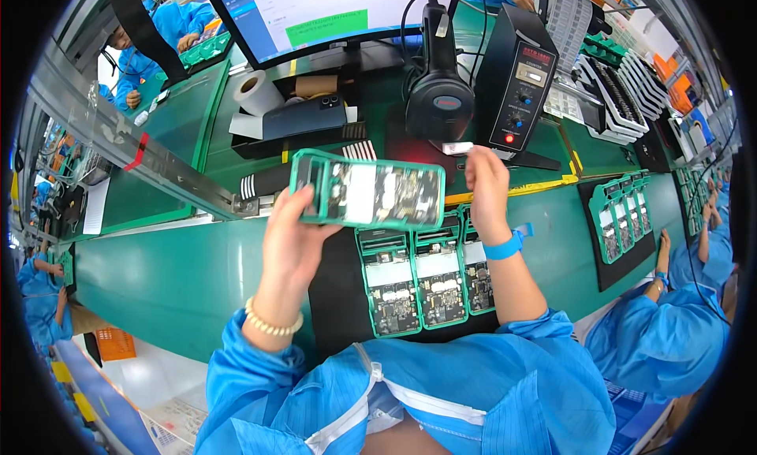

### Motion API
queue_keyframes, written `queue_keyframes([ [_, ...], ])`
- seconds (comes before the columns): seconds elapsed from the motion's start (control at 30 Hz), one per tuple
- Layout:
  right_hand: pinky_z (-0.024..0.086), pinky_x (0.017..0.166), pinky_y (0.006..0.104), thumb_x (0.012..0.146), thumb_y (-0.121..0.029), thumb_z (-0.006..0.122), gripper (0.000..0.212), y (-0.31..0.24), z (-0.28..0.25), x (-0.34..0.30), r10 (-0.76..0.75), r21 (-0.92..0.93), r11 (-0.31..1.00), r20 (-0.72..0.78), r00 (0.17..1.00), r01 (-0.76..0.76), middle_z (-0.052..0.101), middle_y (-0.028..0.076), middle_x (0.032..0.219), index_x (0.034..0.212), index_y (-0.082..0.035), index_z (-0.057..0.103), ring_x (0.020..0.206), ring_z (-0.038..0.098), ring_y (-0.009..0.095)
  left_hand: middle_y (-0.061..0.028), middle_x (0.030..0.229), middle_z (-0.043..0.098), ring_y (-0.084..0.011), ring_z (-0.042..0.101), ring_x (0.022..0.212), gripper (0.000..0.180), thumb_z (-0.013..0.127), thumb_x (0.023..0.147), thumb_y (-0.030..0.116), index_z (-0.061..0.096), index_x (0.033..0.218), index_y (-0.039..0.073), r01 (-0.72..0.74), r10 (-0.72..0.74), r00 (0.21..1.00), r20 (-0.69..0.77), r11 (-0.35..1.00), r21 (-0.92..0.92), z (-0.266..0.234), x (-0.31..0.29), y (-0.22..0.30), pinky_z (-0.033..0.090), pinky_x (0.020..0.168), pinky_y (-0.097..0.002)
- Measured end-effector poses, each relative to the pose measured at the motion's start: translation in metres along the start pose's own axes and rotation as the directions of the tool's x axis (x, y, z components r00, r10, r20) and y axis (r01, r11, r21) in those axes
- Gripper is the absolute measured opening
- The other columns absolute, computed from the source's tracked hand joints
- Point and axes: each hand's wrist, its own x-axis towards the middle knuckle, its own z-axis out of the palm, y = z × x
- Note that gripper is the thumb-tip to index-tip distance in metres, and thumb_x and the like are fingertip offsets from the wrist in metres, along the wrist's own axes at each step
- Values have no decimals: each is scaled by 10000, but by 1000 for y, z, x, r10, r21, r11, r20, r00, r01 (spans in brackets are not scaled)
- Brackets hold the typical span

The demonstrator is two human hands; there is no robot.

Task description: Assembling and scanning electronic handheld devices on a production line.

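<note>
My left hand [293, 233] grips a green frame [303, 206] with a circuit board [394, 193] in it, raised over the bench and tilted. My right hand [487, 185] is closed, its fingertips at a small white label [457, 148] just below the head of a barcode scanner [439, 104] on its stand. Further green frames with circuit boards [441, 297] lie on a black mat [335, 305] in front of me, partly under my right forearm. A bead bracelet is on my left wrist, a blue strap [505, 247] on my right.
A monitor [339, 17] and a black control box [516, 80] with a lit red lamp stand behind. At the back left, a black tray holds a paper roll [256, 92] and a phone [303, 117]. More framed boards [620, 218] lie right. Co-workers sit on both sides.
</note>
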Motion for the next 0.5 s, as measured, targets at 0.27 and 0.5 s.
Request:
queue_keyframes([
  [0.27,238,442,189,812,-138,500,177,1,-6,-5,-42,195,979,-92,995,59,391,-38,580,654,-73,455,498,322,30,-13,784,514,-185,531,821,115,538,794,173,440,767,119,-46,47,996,-78,999,9,21,29,-22,403,786,-471],
  [0.5,415,711,235,729,-52,590,154,-38,6,-49,-91,-50,992,330,940,113,422,51,998,829,-19,478,782,487,101,-46,712,521,-174,537,790,145,614,738,106,481,740,49,-326,343,938,-43,920,218,15,-27,-20,419,751,-408],
])
